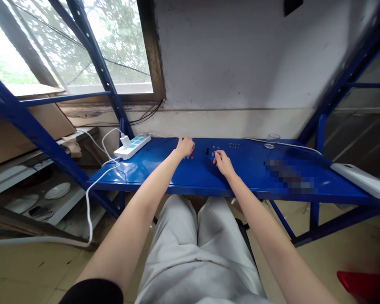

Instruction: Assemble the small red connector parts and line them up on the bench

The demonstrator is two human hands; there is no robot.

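My left hand (pixel 185 146) is over the back middle of the blue table (pixel 152 169), fingers curled down and closed round a small red object (pixel 192 154). Its kind is too small to tell. A few tiny pale pieces (pixel 187 157) lie just below that hand. My right hand (pixel 223 162) is to the right, thumb and fingers drawn together; anything between the fingertips is too small to make out. Beside them are small clear or whitish bits (pixel 213 147). Between my hands lies a short black piece (pixel 207 150). Farther right, several tiny metallic-looking pieces (pixel 234 145) are set out in rows.
A white power strip (pixel 134 146) with a plugged-in cord is at the table's left. A clear glass (pixel 271 141) stands at the back right, by a white cable. A blurred-out item (pixel 289 175) and a white flat object (pixel 362 179) lie to the right. Blue frame posts flank the table.
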